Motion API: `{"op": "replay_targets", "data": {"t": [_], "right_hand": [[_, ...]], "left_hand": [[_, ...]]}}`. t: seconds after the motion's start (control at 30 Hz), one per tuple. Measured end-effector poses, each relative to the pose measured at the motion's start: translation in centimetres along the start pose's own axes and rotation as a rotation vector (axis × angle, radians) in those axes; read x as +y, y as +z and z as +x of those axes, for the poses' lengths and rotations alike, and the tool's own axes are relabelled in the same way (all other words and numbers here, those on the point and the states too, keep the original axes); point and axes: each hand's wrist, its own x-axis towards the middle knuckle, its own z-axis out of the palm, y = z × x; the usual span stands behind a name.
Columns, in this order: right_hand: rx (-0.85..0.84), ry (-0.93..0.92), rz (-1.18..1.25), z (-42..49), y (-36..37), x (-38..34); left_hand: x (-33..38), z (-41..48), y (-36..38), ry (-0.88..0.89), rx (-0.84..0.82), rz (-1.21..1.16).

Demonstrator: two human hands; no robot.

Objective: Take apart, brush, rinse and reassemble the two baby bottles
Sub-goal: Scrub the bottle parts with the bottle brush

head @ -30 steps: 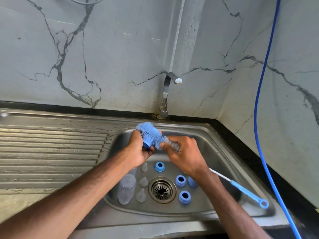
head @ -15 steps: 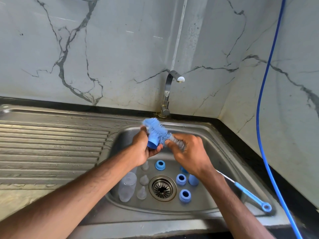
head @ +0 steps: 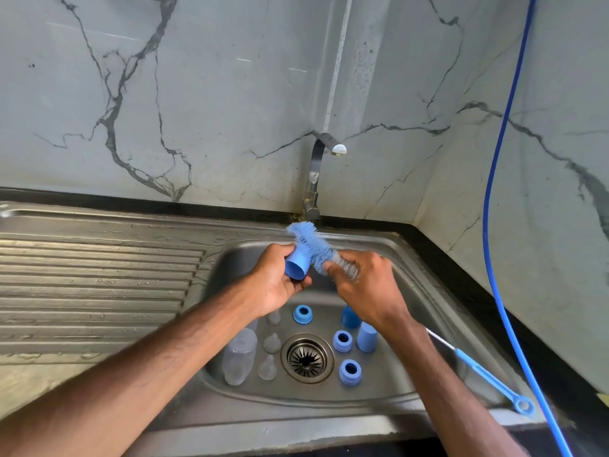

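My left hand (head: 278,280) grips a blue bottle cap (head: 296,265) over the sink basin. My right hand (head: 365,285) holds the blue bottle brush (head: 311,244) by its wire stem, and the bristles press against the cap's side. The brush's long blue handle (head: 487,379) sticks out behind my right wrist. On the basin floor lie a clear bottle (head: 239,356), three clear teats (head: 272,343), three blue screw rings (head: 342,341) and two more blue caps (head: 366,337).
The steel sink (head: 425,291) has a round drain (head: 307,357) in the middle and a ribbed draining board (head: 92,285) to the left. A tap (head: 321,166) stands at the back, no water running. A blue hose (head: 494,225) hangs down the right wall.
The brush and cap have shifted slightly up and right together. The cap has turned in my left hand so that its closed end now faces me, with the bristles on its outside.
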Motion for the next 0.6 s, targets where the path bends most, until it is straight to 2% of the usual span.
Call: {"op": "replay_targets", "data": {"t": [0.1,0.23,0.4,0.53,0.6], "right_hand": [[-0.157,-0.102,0.074,-0.6,0.2,-0.9],[0.000,0.006,0.069,0.2,-0.5,-0.5],[-0.140,-0.127,0.074,-0.9,0.4,-1.6],[0.012,0.005,-0.021,0.1,-0.2,-1.3],[-0.029,-0.042,0.011,-0.3,-0.2,-1.3]], "left_hand": [[0.2,0.3,-0.7,-0.010,0.039,-0.024],[-0.5,0.4,-0.5,-0.011,0.047,0.059],[-0.1,0.5,-0.7,-0.001,0.092,-0.032],[0.2,-0.1,-0.6,-0.038,0.013,-0.066],[0.0,-0.2,-0.5,-0.033,0.024,-0.060]]}}
